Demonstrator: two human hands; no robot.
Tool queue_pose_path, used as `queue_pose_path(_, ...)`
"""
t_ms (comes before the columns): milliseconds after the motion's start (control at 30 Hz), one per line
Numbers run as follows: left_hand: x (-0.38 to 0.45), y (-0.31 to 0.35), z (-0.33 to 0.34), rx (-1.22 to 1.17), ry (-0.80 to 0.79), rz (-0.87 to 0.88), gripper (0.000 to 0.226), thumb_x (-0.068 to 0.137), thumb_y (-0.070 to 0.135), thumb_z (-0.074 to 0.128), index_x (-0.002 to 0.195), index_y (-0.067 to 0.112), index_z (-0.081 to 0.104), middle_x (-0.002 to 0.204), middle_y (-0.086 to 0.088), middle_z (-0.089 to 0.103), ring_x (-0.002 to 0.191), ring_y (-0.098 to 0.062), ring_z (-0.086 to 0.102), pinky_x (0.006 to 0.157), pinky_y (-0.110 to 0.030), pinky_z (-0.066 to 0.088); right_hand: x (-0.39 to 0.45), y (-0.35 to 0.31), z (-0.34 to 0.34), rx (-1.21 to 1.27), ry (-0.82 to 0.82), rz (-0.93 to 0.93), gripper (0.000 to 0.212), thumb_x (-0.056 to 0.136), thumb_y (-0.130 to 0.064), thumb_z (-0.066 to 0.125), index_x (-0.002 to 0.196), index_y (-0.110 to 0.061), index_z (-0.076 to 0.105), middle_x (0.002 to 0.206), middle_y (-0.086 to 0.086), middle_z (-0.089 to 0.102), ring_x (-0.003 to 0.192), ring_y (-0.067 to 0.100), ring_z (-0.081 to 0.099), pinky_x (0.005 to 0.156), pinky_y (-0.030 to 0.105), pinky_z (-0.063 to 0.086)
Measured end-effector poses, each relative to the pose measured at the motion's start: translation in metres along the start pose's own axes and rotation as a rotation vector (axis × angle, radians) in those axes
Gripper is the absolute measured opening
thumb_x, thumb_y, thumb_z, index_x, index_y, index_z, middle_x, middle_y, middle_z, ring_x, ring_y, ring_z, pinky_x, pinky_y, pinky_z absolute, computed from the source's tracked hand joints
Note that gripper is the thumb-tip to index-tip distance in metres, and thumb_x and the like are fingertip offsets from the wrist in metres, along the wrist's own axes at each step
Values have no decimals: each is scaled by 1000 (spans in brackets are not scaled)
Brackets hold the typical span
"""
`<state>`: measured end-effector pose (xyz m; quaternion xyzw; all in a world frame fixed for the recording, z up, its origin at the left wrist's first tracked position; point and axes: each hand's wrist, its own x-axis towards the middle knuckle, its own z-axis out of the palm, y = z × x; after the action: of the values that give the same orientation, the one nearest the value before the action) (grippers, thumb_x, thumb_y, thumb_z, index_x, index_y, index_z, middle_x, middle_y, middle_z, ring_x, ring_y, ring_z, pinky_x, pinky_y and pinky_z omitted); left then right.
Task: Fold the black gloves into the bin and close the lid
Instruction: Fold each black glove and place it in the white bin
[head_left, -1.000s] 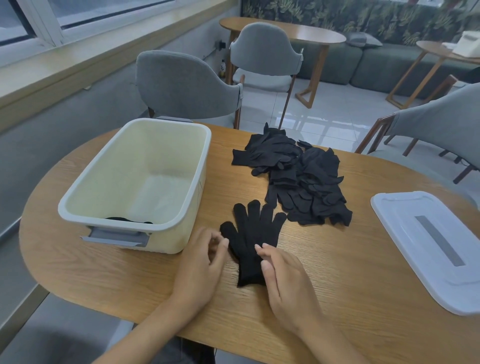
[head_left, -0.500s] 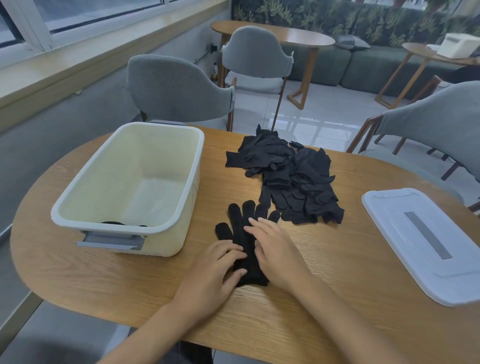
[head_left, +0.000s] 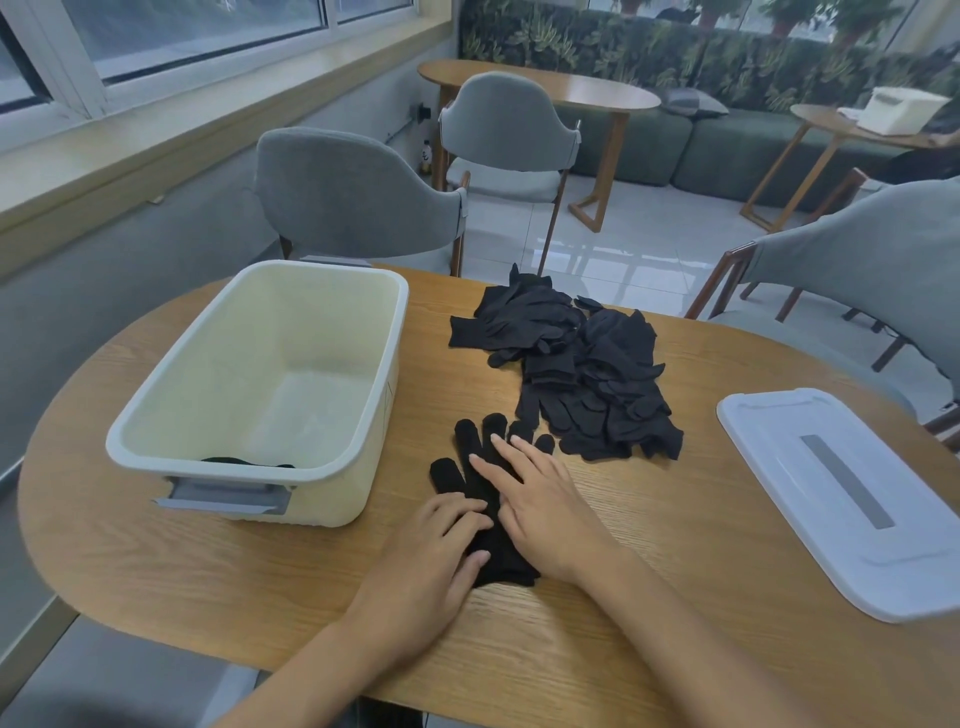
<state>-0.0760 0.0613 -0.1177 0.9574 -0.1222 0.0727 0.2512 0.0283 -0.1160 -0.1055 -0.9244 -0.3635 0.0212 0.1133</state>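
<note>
A black glove (head_left: 470, 457) lies flat on the wooden table (head_left: 649, 597), fingers pointing away from me. My right hand (head_left: 545, 509) presses flat on its palm and fingers. My left hand (head_left: 436, 551) rests with straight fingers on its cuff end. A heap of several black gloves (head_left: 576, 364) sits just beyond. The cream bin (head_left: 363, 415) stands open to the left, with a bit of black fabric (head_left: 244, 461) showing at its near inside edge. The white lid (head_left: 852, 493) lies flat on the table at the right.
Grey chairs stand behind the table, one (head_left: 353, 197) past the bin and one (head_left: 872, 270) at the right. Further back are another chair, a wooden table and a green sofa. A window ledge runs along the left wall.
Both hands moved from beside the glove onto it. My right hand slid forward over the palm toward the fingers, and my left hand settled on the cuff end.
</note>
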Motion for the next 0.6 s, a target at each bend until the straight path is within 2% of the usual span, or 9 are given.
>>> queue_pose_path(100,-1,-1,-4,-37,-9,22,40,103,46,41,136,30,56,147,19,44,142,2,27,117,-22,29,-5,0,0,130,41,39,52,106,-27,39,156,-32,26,165,-6,15,153,10,2,124,33,9)
queue_pose_path(200,-3,-1,-11,-79,46,60,29,102,39,49,125,27,64,138,20,51,141,3,31,114,-16,28,-18,-1,-3,272,133,93,45,106,-30,44,151,-32,39,160,-17,24,150,0,9,121,20,10)
queue_pose_path(267,-6,-1,-15,-88,76,107,23,102,35,55,118,24,67,129,19,56,134,1,40,109,-19,36,-31,-2,-6,320,177,117,39,105,-30,46,144,-32,48,151,-23,34,146,-6,17,116,12,10)
queue_pose_path(367,-8,1,-19,-63,52,163,24,101,38,58,119,25,66,123,18,56,121,1,48,98,-21,45,-52,-6,-8,380,230,135,31,103,-22,51,132,-29,59,136,-23,52,135,-8,34,110,9,25)
queue_pose_path(467,-9,3,-17,38,-28,228,32,100,46,56,124,26,63,127,15,55,121,-1,48,96,-22,47,-71,-14,-9,411,246,150,29,101,-17,52,127,-29,61,124,-24,55,125,-6,45,103,10,35)
queue_pose_path(600,-5,3,-14,137,-77,274,36,100,46,52,127,23,59,129,9,53,121,-7,48,95,-24,48,-86,-25,-6,422,191,176,32,102,-20,50,131,-32,58,124,-27,53,123,-8,44,101,9,35)
